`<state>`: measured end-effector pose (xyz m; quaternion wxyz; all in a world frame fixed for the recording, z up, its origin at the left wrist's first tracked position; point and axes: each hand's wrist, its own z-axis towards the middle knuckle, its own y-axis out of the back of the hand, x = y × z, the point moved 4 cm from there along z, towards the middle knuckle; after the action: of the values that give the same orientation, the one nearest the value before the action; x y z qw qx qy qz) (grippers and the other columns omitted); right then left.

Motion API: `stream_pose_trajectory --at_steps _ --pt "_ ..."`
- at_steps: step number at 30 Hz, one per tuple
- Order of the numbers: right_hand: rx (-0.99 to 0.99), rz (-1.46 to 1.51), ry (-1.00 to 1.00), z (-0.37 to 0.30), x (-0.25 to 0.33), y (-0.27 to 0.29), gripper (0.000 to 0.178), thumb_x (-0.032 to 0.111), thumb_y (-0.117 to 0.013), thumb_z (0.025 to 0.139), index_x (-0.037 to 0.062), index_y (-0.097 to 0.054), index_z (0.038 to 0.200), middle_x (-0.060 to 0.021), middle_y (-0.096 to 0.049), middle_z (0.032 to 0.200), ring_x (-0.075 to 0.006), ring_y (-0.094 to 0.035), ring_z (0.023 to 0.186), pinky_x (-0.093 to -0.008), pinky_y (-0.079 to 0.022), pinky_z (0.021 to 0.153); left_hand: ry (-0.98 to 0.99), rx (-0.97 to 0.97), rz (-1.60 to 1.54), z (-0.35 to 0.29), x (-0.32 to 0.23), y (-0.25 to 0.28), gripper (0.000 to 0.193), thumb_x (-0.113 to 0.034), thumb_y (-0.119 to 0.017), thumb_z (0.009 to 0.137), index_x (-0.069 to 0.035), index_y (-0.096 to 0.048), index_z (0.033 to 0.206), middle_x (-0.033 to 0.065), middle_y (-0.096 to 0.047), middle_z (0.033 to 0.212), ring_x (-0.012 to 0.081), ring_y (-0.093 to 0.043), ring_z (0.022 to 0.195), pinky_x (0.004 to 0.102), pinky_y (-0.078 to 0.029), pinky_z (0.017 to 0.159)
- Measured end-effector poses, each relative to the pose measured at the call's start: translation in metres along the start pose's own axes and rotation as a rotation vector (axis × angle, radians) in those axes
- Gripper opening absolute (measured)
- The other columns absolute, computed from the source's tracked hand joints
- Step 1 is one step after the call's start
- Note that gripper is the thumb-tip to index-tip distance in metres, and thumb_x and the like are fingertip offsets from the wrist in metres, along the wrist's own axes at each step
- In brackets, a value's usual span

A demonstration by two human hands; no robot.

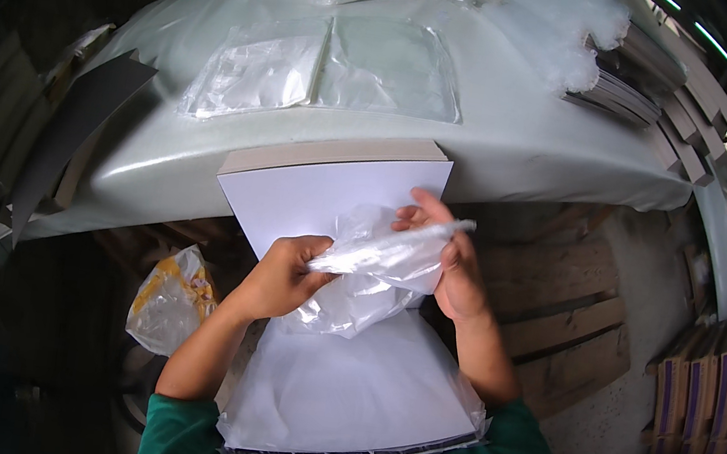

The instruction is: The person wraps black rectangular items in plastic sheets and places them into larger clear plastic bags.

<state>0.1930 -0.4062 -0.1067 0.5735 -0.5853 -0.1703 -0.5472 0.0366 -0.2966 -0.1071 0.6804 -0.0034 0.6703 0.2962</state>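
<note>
A crumpled clear plastic bag (383, 253) is stretched between my two hands, above a white-faced stack of boards or sheets (332, 188). My left hand (285, 276) pinches the bag's left end with thumb and fingers. At its other end, my right hand (450, 266) has the plastic between the thumb and fingers, some of them spread. The stack tilts against the front edge of the table, its thick greyish edge facing up. Across my lap lies another white sheet (352, 386), with clear plastic around its edges.
Translucent sheeting covers the table (521, 147); flat clear bags (393, 70) lie on it. Bubble wrap (545, 31) and stacked panels (619, 95) stand at the back right. A dark panel (74, 125) leans at left. Below are a yellow-marked plastic bag (175, 299), a wooden pallet (568, 314) and cartons (700, 391).
</note>
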Motion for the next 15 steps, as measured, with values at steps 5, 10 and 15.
stream_pose_trajectory --at_steps 5,10,15 --pt "0.152 -0.173 -0.525 -0.004 -0.016 0.001 0.098 0.049 -0.069 0.066 -0.0021 -0.019 0.133 -0.0149 -0.034 0.128 -0.0213 -0.036 0.116 -0.0324 -0.029 0.096 -0.256 -0.136 0.352 -0.01 -0.015 -0.009 0.038 0.002 -0.064 0.057 -0.002 -0.056 0.094 0.0134 -0.058 0.087 0.0306 -0.057 0.072 0.0339 -0.046 0.065" --pt "0.39 -0.035 -0.144 -0.002 -0.015 0.021 0.125 0.048 -0.079 0.05 0.0014 0.0 0.136 -0.0163 -0.018 0.139 -0.0244 -0.025 0.126 -0.0375 -0.022 0.101 -0.313 -0.232 0.288 -0.013 -0.021 -0.009 0.055 0.005 -0.064 0.054 -0.007 -0.056 0.107 0.0103 -0.057 0.08 0.0309 -0.056 0.073 0.035 -0.046 0.064" --pt "0.544 -0.189 -0.314 -0.009 -0.034 0.017 0.084 0.027 -0.08 0.059 0.0014 -0.035 0.125 -0.0108 -0.047 0.115 -0.0196 -0.044 0.108 -0.0324 -0.034 0.092 -0.31 -0.133 0.27 -0.011 -0.033 -0.011 0.056 0.006 -0.063 0.056 -0.007 -0.055 0.11 0.0112 -0.057 0.078 0.0308 -0.056 0.071 0.0346 -0.046 0.063"
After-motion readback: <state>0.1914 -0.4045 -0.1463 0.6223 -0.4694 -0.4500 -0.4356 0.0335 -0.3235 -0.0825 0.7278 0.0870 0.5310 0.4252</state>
